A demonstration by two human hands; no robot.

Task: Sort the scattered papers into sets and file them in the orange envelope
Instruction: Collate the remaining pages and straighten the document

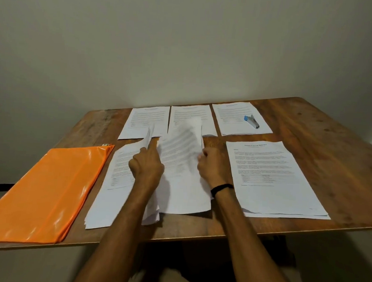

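An orange envelope (pixel 49 189) lies flat at the table's left front. Beside it sits a thick stack of printed papers (pixel 114 180). My left hand (pixel 146 164) rests on this stack with its forefinger stretched out under some lifted page edges. My right hand (pixel 210 166) pinches the right edge of a raised, blurred sheet (pixel 181 162) over the stack's middle. Three paper sets lie along the back: left (pixel 147 121), middle (pixel 191 113) and right (pixel 235 119). A further set (pixel 271 177) lies at the right front.
A blue and silver stapler (pixel 251 121) lies on the back right paper set. The wooden table (pixel 330 159) stands against a plain wall; its front edge runs just below the stacks. A black band circles my right wrist.
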